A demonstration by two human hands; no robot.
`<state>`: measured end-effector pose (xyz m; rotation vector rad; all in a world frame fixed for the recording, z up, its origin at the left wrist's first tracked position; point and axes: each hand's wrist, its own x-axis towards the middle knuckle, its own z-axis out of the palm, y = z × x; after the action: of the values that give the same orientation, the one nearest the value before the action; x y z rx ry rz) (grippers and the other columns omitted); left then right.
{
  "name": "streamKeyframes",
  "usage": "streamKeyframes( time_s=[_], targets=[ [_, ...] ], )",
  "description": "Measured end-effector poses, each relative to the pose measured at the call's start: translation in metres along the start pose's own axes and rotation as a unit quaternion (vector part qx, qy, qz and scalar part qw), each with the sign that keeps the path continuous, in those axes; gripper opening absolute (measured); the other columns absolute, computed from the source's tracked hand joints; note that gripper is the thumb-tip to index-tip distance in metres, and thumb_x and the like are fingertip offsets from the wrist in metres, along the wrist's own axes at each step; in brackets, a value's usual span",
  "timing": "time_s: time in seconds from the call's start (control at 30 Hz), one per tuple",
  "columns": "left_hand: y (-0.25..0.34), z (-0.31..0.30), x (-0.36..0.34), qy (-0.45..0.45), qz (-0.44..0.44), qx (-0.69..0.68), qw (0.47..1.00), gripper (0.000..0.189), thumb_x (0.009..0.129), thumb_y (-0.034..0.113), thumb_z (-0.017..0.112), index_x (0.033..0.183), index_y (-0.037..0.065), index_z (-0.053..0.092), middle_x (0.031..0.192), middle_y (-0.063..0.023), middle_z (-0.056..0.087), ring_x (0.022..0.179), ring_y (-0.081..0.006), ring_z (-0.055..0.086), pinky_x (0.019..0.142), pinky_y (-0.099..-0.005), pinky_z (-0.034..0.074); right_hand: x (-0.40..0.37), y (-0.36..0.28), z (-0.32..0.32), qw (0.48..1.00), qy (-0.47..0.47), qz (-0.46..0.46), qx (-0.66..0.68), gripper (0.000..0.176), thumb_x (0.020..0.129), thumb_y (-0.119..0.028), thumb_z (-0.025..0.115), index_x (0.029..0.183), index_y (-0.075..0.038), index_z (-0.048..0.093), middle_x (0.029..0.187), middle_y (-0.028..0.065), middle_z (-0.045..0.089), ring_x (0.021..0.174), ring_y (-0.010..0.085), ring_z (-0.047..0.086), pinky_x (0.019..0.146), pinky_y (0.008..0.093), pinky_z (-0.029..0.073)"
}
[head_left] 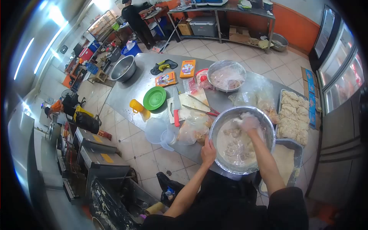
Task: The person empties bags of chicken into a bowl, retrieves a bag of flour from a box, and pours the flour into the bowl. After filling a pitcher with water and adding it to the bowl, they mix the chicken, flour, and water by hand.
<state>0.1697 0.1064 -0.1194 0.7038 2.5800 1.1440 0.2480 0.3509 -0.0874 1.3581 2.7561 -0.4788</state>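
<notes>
My left hand [209, 152] grips the near left rim of a large metal bowl [227, 165] at the table's edge. Inside it, pale wet batter [234, 149] surrounds lumpy coated pieces that look like raw meat. My right hand [250, 122] reaches into the far side of the bowl, whitened with batter and blurred by motion; its fingers do not show clearly. Beside the bowl on the right stand a tray of breaded pieces [293, 115] and, nearer to me, a grey tub of pale flour or crumbs [283, 163].
Left of the bowl lie a clear bag of food [194, 128], a plastic jug [156, 132], a red-handled knife [176, 111] on a cutting board [195, 100], and a green plate [155, 98]. Behind stands a film-covered bowl [227, 76]. A person [136, 21] stands at the far counter.
</notes>
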Motion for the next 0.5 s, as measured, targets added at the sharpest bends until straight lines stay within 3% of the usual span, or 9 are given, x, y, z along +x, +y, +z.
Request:
streamKeyframes(
  time_s=[0.03, 0.1, 0.17, 0.23, 0.3, 0.43, 0.5],
  targets=[
    [0.002, -0.002, 0.000, -0.006, -0.006, -0.003, 1.000, 0.044, 0.100, 0.032, 0.042, 0.138, 0.010, 0.047, 0.089, -0.0298, 0.066, 0.083, -0.0509, 0.062, 0.072, -0.0586, 0.048, -0.005, -0.013, -0.001, 0.999, -0.023, 0.007, -0.022, 0.063, 0.082, -0.065, 0.054, 0.114, -0.012, 0.070, 0.127, 0.0159, 0.061, 0.116, 0.0346, 0.059, 0.097, 0.0468, 0.046],
    [0.003, 0.000, 0.001, -0.017, -0.011, -0.006, 1.000, 0.044, 0.100, 0.031, 0.042, 0.138, 0.010, 0.047, 0.089, -0.0299, 0.066, 0.083, -0.0510, 0.062, 0.073, -0.0586, 0.047, -0.005, -0.029, 0.064, 0.992, 0.105, 0.009, -0.073, 0.073, 0.082, -0.065, 0.053, 0.122, -0.005, 0.064, 0.133, 0.0187, 0.058, 0.126, 0.0342, 0.052, 0.102, 0.0477, 0.042],
    [0.001, 0.002, 0.002, 0.001, -0.008, -0.008, 1.000, 0.043, 0.100, 0.031, 0.041, 0.138, 0.012, 0.047, 0.088, -0.0296, 0.066, 0.083, -0.0512, 0.062, 0.072, -0.0588, 0.047, -0.024, -0.048, 0.085, 0.997, 0.003, -0.040, -0.062, 0.071, 0.085, -0.058, 0.053, 0.125, 0.000, 0.061, 0.131, 0.0199, 0.059, 0.122, 0.0337, 0.056, 0.100, 0.0474, 0.043],
    [0.006, 0.001, 0.002, 0.002, -0.005, -0.014, 1.000, 0.042, 0.100, 0.031, 0.041, 0.137, 0.013, 0.047, 0.088, -0.0295, 0.066, 0.082, -0.0512, 0.062, 0.072, -0.0589, 0.047, -0.041, -0.055, 0.112, 0.985, -0.146, -0.089, -0.023, 0.058, 0.088, -0.046, 0.052, 0.124, -0.001, 0.062, 0.123, 0.0186, 0.064, 0.115, 0.0335, 0.061, 0.097, 0.0476, 0.046],
    [0.008, 0.000, 0.000, 0.005, -0.004, -0.022, 1.000, 0.042, 0.100, 0.031, 0.041, 0.137, 0.014, 0.047, 0.088, -0.0294, 0.066, 0.082, -0.0513, 0.062, 0.072, -0.0589, 0.047, -0.073, -0.065, 0.084, 0.947, -0.265, -0.165, -0.074, 0.045, 0.088, -0.034, 0.051, 0.118, -0.004, 0.065, 0.115, 0.0194, 0.067, 0.108, 0.0337, 0.064, 0.093, 0.0471, 0.048],
    [0.006, -0.001, -0.001, 0.003, -0.012, -0.021, 1.000, 0.042, 0.101, 0.030, 0.041, 0.137, 0.010, 0.047, 0.093, -0.0301, 0.065, 0.087, -0.0517, 0.061, 0.073, -0.0577, 0.047, -0.122, -0.025, 0.106, 0.923, -0.266, -0.264, -0.086, 0.037, 0.086, -0.031, 0.052, 0.111, -0.009, 0.069, 0.115, 0.0189, 0.067, 0.105, 0.0331, 0.065, 0.091, 0.0462, 0.049],
    [0.006, 0.000, -0.002, 0.007, -0.007, -0.022, 1.000, 0.043, 0.101, 0.031, 0.041, 0.137, 0.009, 0.047, 0.094, -0.0305, 0.065, 0.087, -0.0517, 0.061, 0.073, -0.0581, 0.047, -0.142, -0.001, 0.091, 0.927, -0.226, -0.292, -0.059, 0.034, 0.084, -0.028, 0.054, 0.109, -0.011, 0.069, 0.123, 0.0198, 0.062, 0.114, 0.0325, 0.061, 0.093, 0.0456, 0.048]
  ],
)
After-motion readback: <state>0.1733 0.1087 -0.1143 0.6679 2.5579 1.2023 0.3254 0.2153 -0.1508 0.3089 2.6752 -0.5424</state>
